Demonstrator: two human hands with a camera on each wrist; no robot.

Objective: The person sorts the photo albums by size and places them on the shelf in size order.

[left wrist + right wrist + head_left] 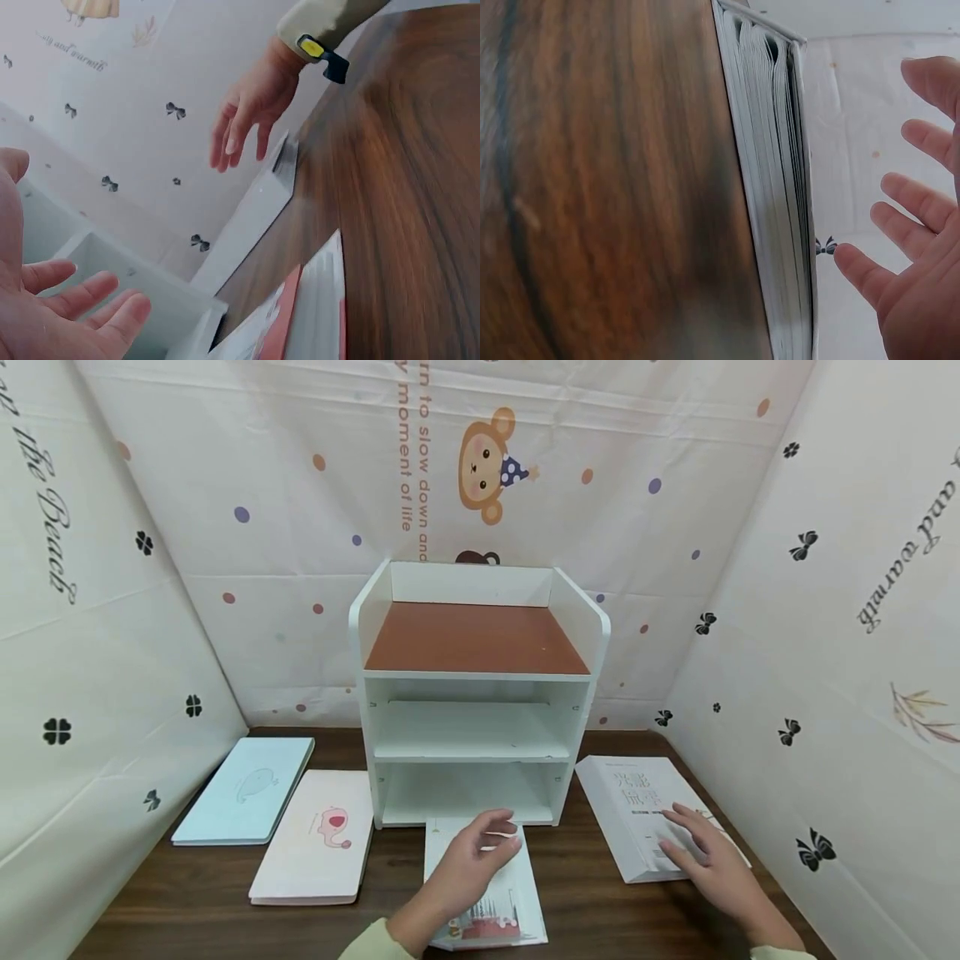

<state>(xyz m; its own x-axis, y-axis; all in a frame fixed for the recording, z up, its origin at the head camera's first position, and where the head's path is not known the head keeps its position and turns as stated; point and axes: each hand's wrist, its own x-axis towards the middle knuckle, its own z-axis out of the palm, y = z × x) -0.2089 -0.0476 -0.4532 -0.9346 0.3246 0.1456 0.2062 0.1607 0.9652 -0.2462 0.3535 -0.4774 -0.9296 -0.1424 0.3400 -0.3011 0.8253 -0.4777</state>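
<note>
In the head view my left hand [471, 864] hovers over a book with a pictured cover [491, 914], its fingers loosely bent around nothing. That book lies in front of the small white shelf [480, 760]; in the left wrist view its red-and-white edge [300, 315] shows below the hand. On the right, my right hand [712, 864] is held over a thick white book [626, 810] with grey lettering. Its fingers are spread, and the right wrist view shows the palm [922, 300] holding nothing beside the book's page edges [769, 172].
Left of the shelf lie a light blue notebook [225, 802] with a whale drawing and a pale pink one [300, 868] with an elephant. The shelf has a brown top board [480, 639] and two compartments. Printed cloth walls [825, 568] surround the wooden table [585, 918].
</note>
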